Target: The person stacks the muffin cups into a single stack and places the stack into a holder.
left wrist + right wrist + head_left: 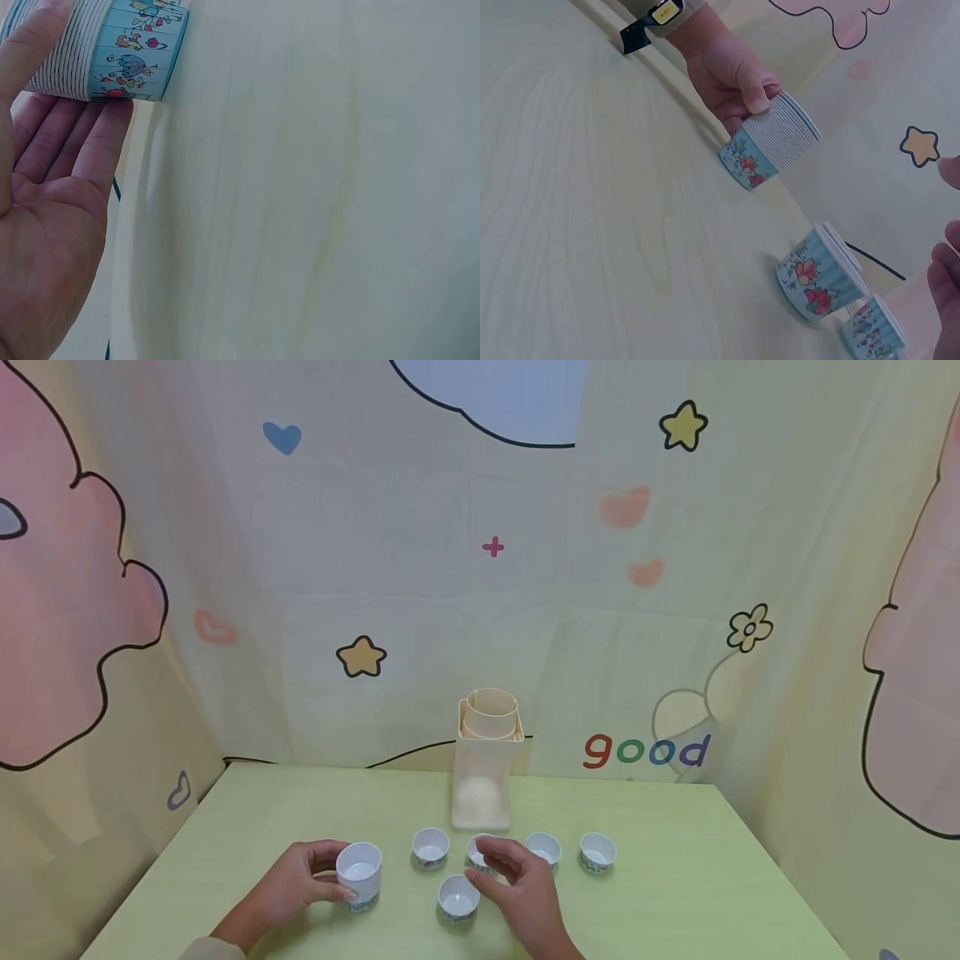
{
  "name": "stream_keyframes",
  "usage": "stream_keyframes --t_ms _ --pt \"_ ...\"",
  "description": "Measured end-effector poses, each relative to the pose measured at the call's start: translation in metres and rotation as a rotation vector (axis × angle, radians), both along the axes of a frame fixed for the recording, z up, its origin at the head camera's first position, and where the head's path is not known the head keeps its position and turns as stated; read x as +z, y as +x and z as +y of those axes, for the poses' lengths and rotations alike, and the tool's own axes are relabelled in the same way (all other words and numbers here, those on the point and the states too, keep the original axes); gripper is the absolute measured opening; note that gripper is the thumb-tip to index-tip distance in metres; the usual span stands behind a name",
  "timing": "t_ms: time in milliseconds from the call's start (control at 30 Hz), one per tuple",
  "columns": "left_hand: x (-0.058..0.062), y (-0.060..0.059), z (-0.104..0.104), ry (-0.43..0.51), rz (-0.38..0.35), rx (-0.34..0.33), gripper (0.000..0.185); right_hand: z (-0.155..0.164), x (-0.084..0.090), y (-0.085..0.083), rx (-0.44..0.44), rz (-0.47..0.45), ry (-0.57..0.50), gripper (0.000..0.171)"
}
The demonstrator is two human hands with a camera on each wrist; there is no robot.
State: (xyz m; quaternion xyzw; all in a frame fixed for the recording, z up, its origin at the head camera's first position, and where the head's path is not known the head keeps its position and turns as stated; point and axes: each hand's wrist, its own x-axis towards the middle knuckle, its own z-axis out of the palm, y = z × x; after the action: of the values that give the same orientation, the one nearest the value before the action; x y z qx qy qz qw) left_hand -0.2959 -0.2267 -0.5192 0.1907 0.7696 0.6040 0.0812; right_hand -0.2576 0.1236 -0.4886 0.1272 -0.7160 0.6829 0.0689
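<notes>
My left hand (296, 881) grips a stack of paper cups (360, 878), thumb on the near side and fingers behind. The left wrist view shows their white ridged rims and the blue floral wall of the end cup (139, 52). My right hand (528, 893) hovers with thumb and fingers apart beside a single paper cup (458, 900). In the right wrist view its fingers (946, 270) are at the right edge, away from that cup (817, 277). Behind my right fingers, another cup (477, 858) is partly hidden.
More single cups stand upright in a row behind: one at left (431, 849), one right of the hand (544, 847), and one farther right (597, 852). A cream holder with a round top (483, 777) stands at the table's back edge, before a printed cloth (420, 568).
</notes>
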Motion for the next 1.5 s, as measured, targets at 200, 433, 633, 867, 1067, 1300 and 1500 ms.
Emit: stream_keyframes --t_ms 200,433,633,867,1067,1300,1500 --pt "0.0 0.0 -0.001 0.005 -0.008 -0.003 0.069 0.02 -0.001 -0.003 -0.107 0.012 0.024 0.039" --pt "0.002 0.002 0.001 0.007 0.01 -0.013 0.068 0.046 -0.002 -0.008 -0.221 -0.023 0.078 0.042" --pt "0.001 0.001 0.001 0.008 0.002 -0.007 0.068 0.064 -0.003 -0.015 -0.305 -0.04 0.107 0.044" --pt "0.002 0.001 0.001 0.006 0.006 -0.007 0.069 0.086 -0.006 -0.024 -0.389 -0.032 0.162 0.047" --pt "0.003 0.002 0.002 0.0 0.008 -0.009 0.067 0.099 -0.007 -0.03 -0.446 -0.021 0.222 0.047" --pt "0.003 0.002 0.001 -0.004 0.009 -0.009 0.068 0.113 -0.009 -0.036 -0.521 -0.025 0.25 0.052" --pt "0.002 0.001 0.0 -0.009 0.0 -0.001 0.071 0.126 -0.014 -0.041 -0.544 -0.105 0.279 0.061"
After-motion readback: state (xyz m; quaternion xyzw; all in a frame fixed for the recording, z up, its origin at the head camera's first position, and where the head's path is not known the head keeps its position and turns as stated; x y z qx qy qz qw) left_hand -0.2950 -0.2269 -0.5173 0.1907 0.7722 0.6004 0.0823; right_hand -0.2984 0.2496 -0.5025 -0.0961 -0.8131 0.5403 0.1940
